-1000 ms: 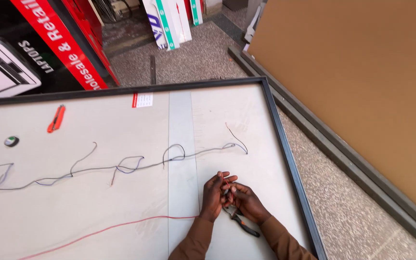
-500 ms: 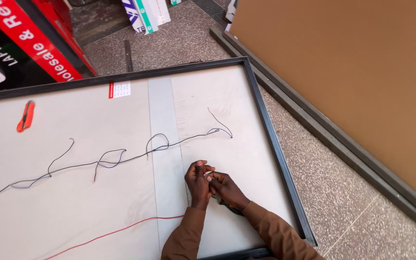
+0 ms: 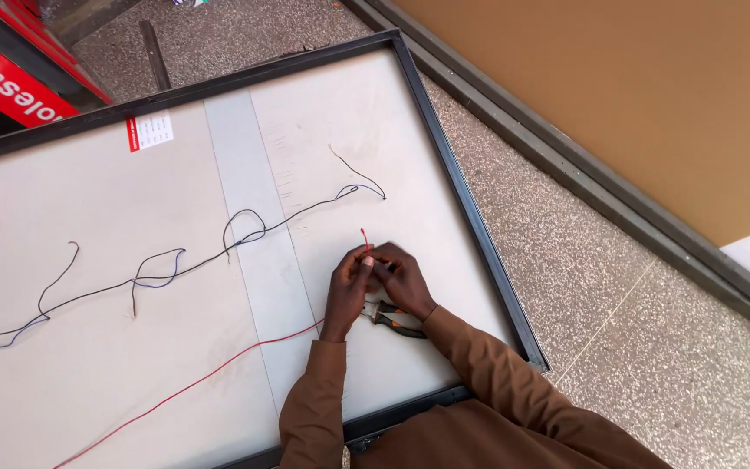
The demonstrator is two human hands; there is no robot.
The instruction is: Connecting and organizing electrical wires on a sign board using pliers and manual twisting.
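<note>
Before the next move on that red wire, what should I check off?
1. Both hands on the red wire end: ok, left hand and right hand meet at it.
2. Wire tip free: ok, it pokes up above the fingers.
3. Pliers within reach: ok, lying on the panel under the right wrist.
4. Black wire apart from the hands: ok.
5. Grip firmness: cannot tell.

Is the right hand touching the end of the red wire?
Touching. In the head view, the right hand and left hand meet at the red wire, whose tip sticks up from the fingers.
</note>
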